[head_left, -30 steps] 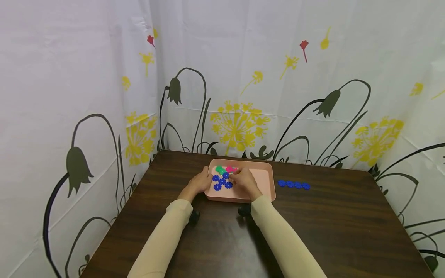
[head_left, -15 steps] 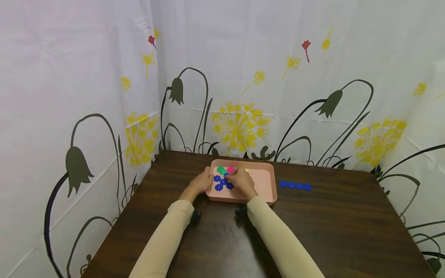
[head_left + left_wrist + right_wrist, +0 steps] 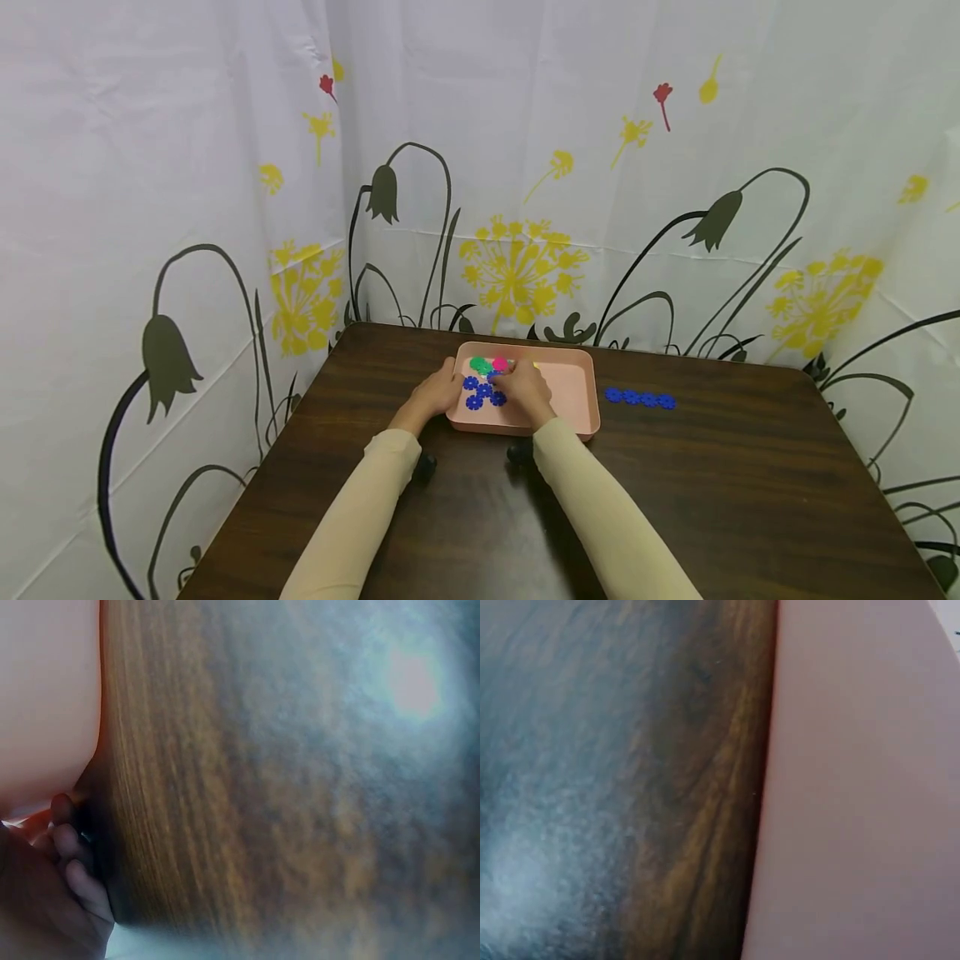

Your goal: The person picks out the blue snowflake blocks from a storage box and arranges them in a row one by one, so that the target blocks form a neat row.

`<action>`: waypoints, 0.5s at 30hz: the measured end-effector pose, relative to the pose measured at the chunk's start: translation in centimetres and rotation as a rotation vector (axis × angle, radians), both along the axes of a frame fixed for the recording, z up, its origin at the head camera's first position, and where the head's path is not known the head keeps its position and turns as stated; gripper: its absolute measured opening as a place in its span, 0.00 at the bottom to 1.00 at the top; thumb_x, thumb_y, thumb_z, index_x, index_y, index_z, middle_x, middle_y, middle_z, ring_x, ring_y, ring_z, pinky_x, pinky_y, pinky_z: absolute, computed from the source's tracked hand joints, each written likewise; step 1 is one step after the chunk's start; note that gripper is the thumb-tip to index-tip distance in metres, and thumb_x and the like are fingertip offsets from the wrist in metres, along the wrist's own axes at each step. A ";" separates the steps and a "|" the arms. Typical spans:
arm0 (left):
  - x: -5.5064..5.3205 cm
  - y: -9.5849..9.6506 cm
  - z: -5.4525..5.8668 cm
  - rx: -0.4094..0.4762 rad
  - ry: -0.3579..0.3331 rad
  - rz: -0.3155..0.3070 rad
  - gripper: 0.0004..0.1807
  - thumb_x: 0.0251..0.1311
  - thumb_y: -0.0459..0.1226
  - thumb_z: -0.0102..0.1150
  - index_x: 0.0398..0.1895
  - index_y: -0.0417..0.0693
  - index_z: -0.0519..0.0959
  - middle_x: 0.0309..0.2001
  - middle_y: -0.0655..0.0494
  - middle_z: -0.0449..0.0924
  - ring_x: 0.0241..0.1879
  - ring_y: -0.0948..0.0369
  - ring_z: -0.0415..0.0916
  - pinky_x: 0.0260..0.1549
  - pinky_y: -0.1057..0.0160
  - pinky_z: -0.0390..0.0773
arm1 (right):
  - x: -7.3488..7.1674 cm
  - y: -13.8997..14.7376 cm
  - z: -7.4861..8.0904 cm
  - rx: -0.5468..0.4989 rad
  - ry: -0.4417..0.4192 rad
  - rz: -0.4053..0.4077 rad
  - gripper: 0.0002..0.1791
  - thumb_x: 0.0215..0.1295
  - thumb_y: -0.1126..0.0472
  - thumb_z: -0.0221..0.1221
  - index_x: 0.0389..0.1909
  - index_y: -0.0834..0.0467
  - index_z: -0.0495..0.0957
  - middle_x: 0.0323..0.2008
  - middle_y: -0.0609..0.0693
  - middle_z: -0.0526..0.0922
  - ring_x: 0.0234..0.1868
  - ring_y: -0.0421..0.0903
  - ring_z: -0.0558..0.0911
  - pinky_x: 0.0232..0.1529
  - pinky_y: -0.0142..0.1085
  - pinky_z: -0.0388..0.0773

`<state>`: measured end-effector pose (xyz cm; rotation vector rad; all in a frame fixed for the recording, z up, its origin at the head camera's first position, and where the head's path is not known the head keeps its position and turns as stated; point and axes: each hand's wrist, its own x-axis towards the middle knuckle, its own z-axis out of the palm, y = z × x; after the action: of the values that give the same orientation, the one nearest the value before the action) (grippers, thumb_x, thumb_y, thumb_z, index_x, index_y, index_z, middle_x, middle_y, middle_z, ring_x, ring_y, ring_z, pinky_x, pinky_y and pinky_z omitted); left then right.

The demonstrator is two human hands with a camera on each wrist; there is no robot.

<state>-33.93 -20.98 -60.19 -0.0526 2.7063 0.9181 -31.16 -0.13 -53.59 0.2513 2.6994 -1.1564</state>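
Note:
A shallow pink tray (image 3: 567,398) lies on the table. My left hand (image 3: 438,390) grips its left edge; in the left wrist view, curled fingers (image 3: 71,844) sit against the tray's outer wall (image 3: 49,690). Inside the tray, several blue flower-shaped discs (image 3: 484,390) lie together in a cross-like cluster. My right hand (image 3: 523,388) reaches over the tray, fingertips pinching the cluster's upper-right disc (image 3: 493,377), which is partly hidden. The right wrist view shows only the tray wall (image 3: 855,780) and table, no fingers.
Green discs (image 3: 480,365) and a pink disc (image 3: 500,364) lie at the tray's back left, with a bit of yellow (image 3: 536,365) behind my right hand. A joined row of blue discs (image 3: 640,398) lies on the dark wooden table (image 3: 720,467) right of the tray. A patterned curtain (image 3: 525,167) hangs behind.
My right hand has shifted slightly left and its fingers now cover part of the upper-right blue disc; a yellow bit shows behind it. My left hand stays at the tray's edge.

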 end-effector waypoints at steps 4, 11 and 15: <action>0.5 0.2 0.8 -0.002 0.007 0.005 0.34 0.83 0.55 0.34 0.84 0.49 0.53 0.75 0.40 0.71 0.62 0.46 0.76 0.70 0.35 0.71 | 0.1 0.4 0.2 -0.048 0.013 -0.014 0.11 0.72 0.51 0.68 0.33 0.53 0.85 0.33 0.49 0.89 0.36 0.48 0.83 0.37 0.43 0.69; 0.3 0.2 0.5 -0.034 0.018 0.003 0.32 0.83 0.53 0.31 0.82 0.48 0.54 0.71 0.40 0.74 0.61 0.47 0.76 0.69 0.38 0.72 | 0.4 1.1 0.2 -0.173 0.022 0.008 0.11 0.75 0.55 0.65 0.36 0.58 0.84 0.35 0.52 0.89 0.36 0.47 0.83 0.36 0.37 0.71; 0.2 0.2 0.3 -0.047 0.023 0.003 0.31 0.83 0.53 0.31 0.81 0.48 0.55 0.70 0.40 0.75 0.61 0.46 0.77 0.69 0.37 0.72 | 0.1 1.4 -0.2 -0.244 0.046 0.036 0.09 0.74 0.59 0.64 0.36 0.60 0.85 0.37 0.53 0.89 0.35 0.46 0.81 0.34 0.33 0.72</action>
<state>-33.69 -20.76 -59.85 -0.0568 2.7498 0.8608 -31.03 1.30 -53.80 0.1403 2.5547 -1.4801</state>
